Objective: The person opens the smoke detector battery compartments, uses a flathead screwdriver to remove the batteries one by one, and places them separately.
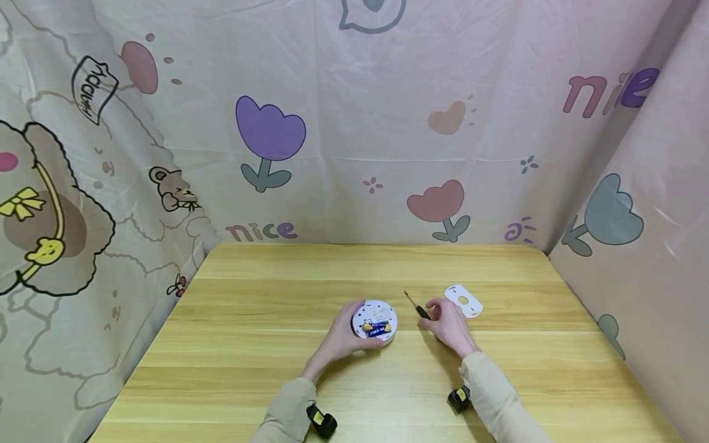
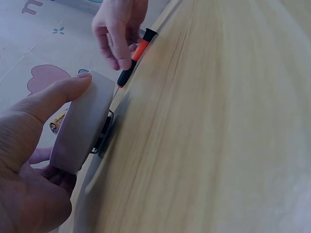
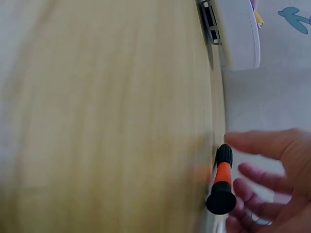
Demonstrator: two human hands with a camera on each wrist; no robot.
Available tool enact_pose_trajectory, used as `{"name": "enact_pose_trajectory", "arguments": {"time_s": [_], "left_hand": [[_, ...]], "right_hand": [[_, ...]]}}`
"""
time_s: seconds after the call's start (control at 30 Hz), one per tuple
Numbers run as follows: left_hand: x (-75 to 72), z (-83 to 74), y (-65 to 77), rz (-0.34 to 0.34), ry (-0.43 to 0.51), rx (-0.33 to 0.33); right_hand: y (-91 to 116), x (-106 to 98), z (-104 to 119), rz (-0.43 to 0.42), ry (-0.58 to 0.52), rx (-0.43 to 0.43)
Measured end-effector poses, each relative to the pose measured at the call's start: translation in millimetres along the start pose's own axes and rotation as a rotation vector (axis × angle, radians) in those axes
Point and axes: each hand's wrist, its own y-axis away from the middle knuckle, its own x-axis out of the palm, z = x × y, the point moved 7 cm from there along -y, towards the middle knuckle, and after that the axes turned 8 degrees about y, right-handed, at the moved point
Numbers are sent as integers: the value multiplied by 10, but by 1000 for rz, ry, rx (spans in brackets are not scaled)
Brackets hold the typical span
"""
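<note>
My left hand grips a round white smoke alarm by its rim, thumb on the near side and fingers round the far side. Its back faces up, with blue-and-gold batteries showing in it. In the left wrist view a dark slotted part on its underside is close over the table. My right hand is at a small screwdriver with a black and orange handle. The thumb tip is right at the handle's front, and the other fingers are loosely bent beside it.
A white mounting plate with a centre hole lies just beyond my right hand. The wooden table meets a printed cloth at the back and sides. Black wrist cameras are strapped at both sleeves.
</note>
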Motion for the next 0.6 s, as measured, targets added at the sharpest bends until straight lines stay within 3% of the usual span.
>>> {"name": "enact_pose_trajectory", "arguments": {"time_s": [0.13,0.37,0.6], "left_hand": [[-3,-5,-1,5,8,2],[8,-7,0,24,4,12],[11,-11,0,32,6,8]], "right_hand": [[49,-1,151,29,-90,-135],[170,105,381,242,-360,-342],[204,166,492,277,-327,-419]]}}
